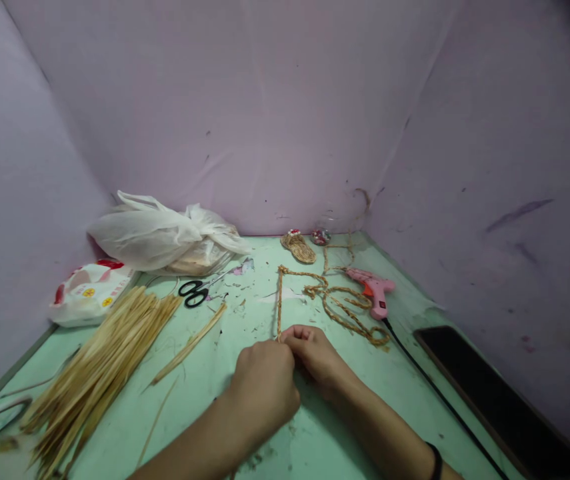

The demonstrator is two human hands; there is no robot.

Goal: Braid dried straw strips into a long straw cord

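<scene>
A long cord of twisted tan straw (pixel 279 300) runs from my hands up the table, bends at a corner and lies in loose loops to the right. My left hand (pixel 266 379) is closed on the cord's near end, back of the hand upward. Beside it, touching, my right hand (pixel 312 353) pinches the same end with thumb and fingers. The bit of cord between the fingers is mostly hidden. A bundle of flat dry straw strips (pixel 105 373) lies to the left, with one loose strip (pixel 189 343) between it and my hands.
Black-handled scissors (pixel 195 293), a tied white plastic bag (pixel 165 233) and a tissue pack (pixel 92 293) sit at the left. Toward the back are a small woven sole (pixel 299 248) and a bead container (pixel 321 237). A pink glue gun (pixel 377 293) and a dark flat object (pixel 489 393) lie right.
</scene>
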